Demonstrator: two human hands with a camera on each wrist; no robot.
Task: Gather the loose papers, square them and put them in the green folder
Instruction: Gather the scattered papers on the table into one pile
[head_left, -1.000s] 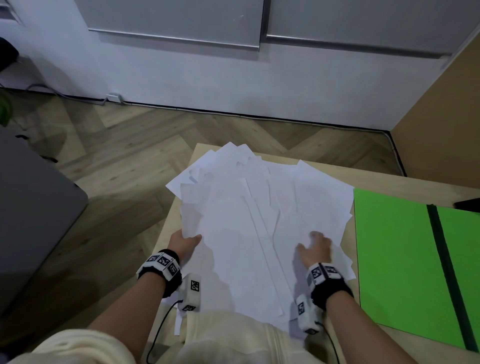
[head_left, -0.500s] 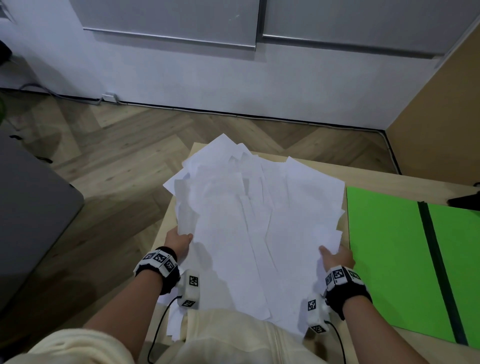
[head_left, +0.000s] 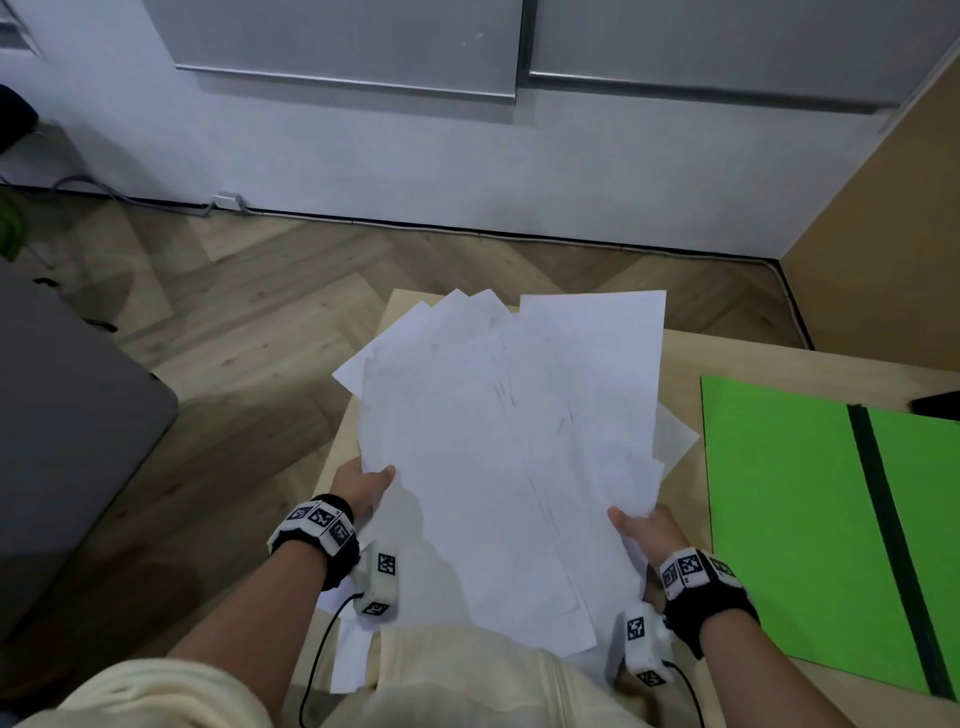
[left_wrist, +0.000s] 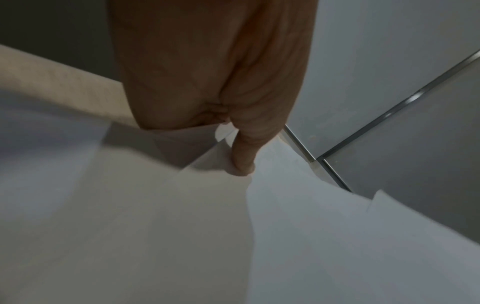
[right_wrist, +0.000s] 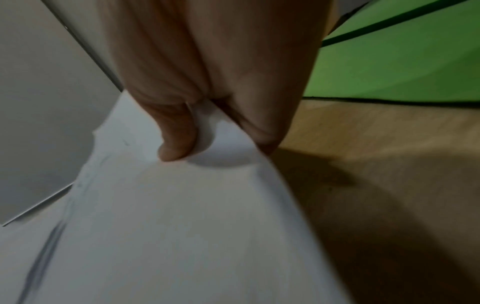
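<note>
A loose, fanned stack of white papers (head_left: 509, 447) is lifted off the wooden table, tilted up toward me. My left hand (head_left: 363, 486) pinches its left edge, thumb on top; the left wrist view shows the thumb on the papers (left_wrist: 182, 216). My right hand (head_left: 644, 527) pinches the lower right edge, thumb over the papers (right_wrist: 182, 216), fingers beneath. The green folder (head_left: 789, 499) lies flat and shut on the table to the right, with a dark elastic band (head_left: 883, 499) across it; the green folder (right_wrist: 402, 61) also shows past my right hand.
A few sheets still lie on the table (head_left: 680, 364): one sheet (head_left: 675, 436) beside the folder and another sheet (head_left: 353, 654) at the near left edge. A grey seat (head_left: 67, 441) stands left of the table. A dark object (head_left: 940, 405) sits at the far right.
Both hands have taken hold of the spread papers and raised them off the table, drawing them into a narrower stack. The right hand went from pressing flat on the sheets to pinching their edge.
</note>
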